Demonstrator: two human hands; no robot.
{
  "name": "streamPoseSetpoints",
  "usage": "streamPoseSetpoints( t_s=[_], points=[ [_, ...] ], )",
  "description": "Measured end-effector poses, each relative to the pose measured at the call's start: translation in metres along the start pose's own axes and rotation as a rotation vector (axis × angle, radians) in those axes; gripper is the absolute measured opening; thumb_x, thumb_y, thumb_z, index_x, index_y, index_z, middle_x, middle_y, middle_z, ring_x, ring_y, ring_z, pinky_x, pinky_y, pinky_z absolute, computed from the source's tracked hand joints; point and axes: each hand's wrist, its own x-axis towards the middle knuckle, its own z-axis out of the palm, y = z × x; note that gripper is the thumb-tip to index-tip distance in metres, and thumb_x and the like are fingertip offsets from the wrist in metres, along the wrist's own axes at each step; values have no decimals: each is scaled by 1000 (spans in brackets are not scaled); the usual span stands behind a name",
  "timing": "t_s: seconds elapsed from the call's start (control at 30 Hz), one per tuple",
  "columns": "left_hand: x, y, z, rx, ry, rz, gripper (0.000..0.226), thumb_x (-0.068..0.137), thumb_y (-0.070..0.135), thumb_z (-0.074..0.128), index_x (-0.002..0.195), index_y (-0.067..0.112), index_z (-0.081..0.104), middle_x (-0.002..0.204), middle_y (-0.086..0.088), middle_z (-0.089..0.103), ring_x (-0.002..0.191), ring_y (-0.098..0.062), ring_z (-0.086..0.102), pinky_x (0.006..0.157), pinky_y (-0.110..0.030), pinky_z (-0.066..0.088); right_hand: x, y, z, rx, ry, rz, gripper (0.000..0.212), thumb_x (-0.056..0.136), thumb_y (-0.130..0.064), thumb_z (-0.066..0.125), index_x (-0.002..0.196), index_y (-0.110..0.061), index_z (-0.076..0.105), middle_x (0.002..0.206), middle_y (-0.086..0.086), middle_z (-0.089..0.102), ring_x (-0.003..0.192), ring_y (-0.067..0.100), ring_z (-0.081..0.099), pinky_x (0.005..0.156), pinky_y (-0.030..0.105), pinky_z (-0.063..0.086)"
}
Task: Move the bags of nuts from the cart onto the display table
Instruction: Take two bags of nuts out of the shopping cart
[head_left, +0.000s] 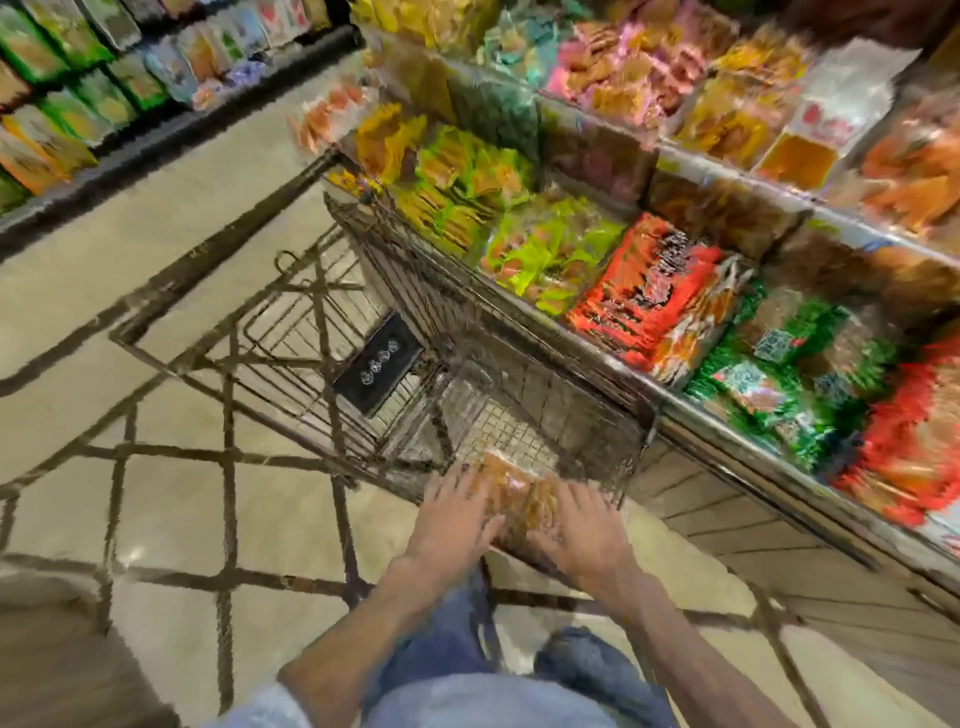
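A clear bag of brown nuts (519, 499) is held low at the near end of the wire cart (322, 332), just above its near rim. My left hand (457, 525) grips the bag's left side and my right hand (576, 530) grips its right side, fingers spread over it. The rest of the cart basket looks bare apart from a black panel (378, 364). The display table (675, 410) runs along the cart's right side, packed with coloured snack bags. The whole view is blurred.
Shelves of packets (78, 88) line the far left across the tiled aisle floor (171, 499). On the display table lie green (550, 249), red-orange (649, 296) and dark green bags (789, 364). My jeans-clad legs (452, 639) stand behind the cart.
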Motion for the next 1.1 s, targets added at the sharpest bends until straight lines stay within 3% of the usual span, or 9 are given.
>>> streamPoseSetpoints(
  t_s=[0.13,0.27,0.4,0.5,0.63,0.73,0.8,1.0,1.1],
  points=[
    [50,-38,-10,39,-101,100,71,110,57,24,168,22,6,176,-6,10,163,-26,3,132,-52,8,31,-18,8,120,-45,163,89,94,-56,70,165,-26,25,160,8,44,151,30,43,122,43,41],
    [106,-59,4,14,-227,123,73,109,59,29,168,21,9,176,-7,11,163,-26,9,132,-50,9,67,-20,26,250,-78,314,89,95,-54,70,165,-22,25,156,12,46,141,35,52,115,46,46],
    [165,-70,54,-14,-377,114,83,105,60,40,168,20,3,174,-7,15,161,-30,16,131,-48,17,97,-11,68,491,-116,521,93,96,-57,67,168,-25,17,158,14,45,144,36,49,114,52,49],
    [205,-75,103,-54,-472,119,89,101,58,49,167,23,3,170,-9,25,151,-32,38,123,-53,37,119,3,108,541,-137,626,97,95,-61,66,168,-26,12,169,15,29,155,40,36,118,56,45],
    [241,-76,156,-195,-513,36,93,99,52,61,165,13,8,158,-13,41,142,-31,47,119,-48,42,140,22,152,578,-140,732,95,94,-54,73,165,-20,19,168,11,31,154,35,38,125,53,39],
    [257,-69,180,-350,-481,-73,113,91,50,75,166,10,-1,161,-18,38,146,-35,44,122,-47,38,151,34,172,584,-127,806,104,86,-65,74,165,-19,23,163,14,39,150,36,44,122,57,41],
    [263,-65,191,-480,-417,-188,120,80,49,86,163,6,11,154,-16,44,144,-34,44,122,-42,36,152,40,183,594,-105,836,108,81,-73,71,163,-18,26,162,13,42,149,35,45,121,58,43],
    [269,-64,201,-723,-424,-317,72,74,29,94,128,18,48,101,17,59,96,3,60,93,-14,43,147,46,195,653,-26,831,105,88,-66,73,165,-20,18,163,15,35,146,36,45,118,60,45],
    [268,-69,194,-851,-484,-365,67,72,38,96,124,27,56,114,11,71,110,-12,68,105,-40,53,143,44,190,726,-7,871,106,90,-56,76,167,-19,13,162,17,31,148,36,42,121,60,42]
  ],
)
